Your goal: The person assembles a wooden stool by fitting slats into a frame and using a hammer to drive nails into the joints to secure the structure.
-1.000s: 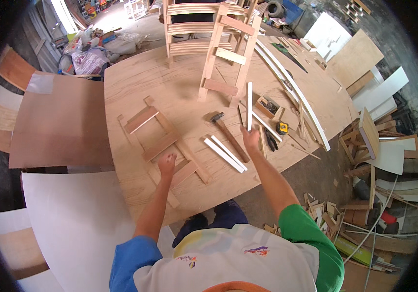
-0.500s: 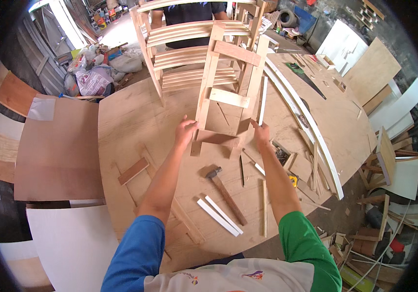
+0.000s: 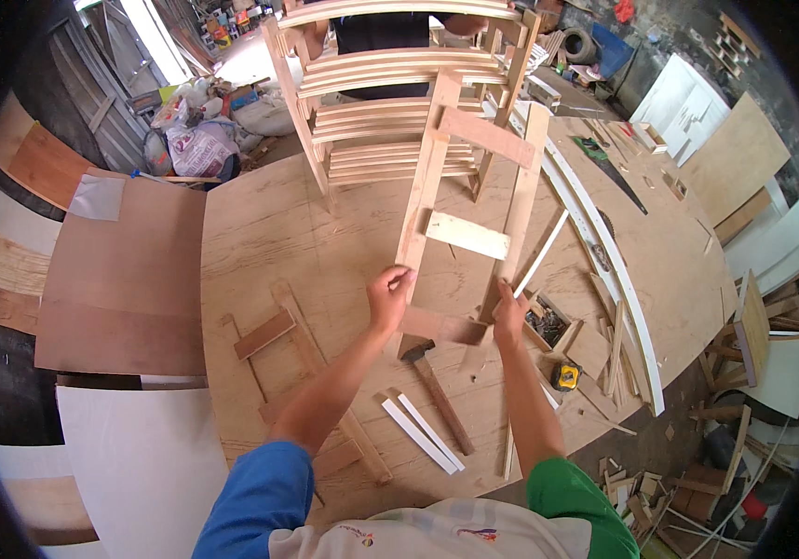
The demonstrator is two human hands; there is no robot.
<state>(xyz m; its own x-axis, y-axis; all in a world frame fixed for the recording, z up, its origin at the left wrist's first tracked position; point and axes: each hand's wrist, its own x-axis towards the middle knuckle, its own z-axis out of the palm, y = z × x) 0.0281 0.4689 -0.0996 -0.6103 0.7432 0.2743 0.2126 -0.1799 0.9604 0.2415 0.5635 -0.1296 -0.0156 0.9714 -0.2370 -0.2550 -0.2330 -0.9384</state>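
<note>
Between my hands I hold a ladder-like wooden frame, tilted, with two uprights and three crosspieces. My left hand closes on the lower part of its left upright. Around the lower right upright my right hand is closed. A hammer with a wooden handle lies on the plywood tabletop just below the frame. Two short white strips rest nearer to me. A second wooden frame lies flat beside my left forearm.
A slatted wooden rack stands at the far side, with a person behind it. On the right are a long white strip, a handsaw, a small box of hardware and a yellow tape measure. Sacks lie far left.
Both hands have brought the wooden frame a little to the right and closer to me, and its lower end looks blurred. The view has shifted, uncovering more of the frame lying at left.
</note>
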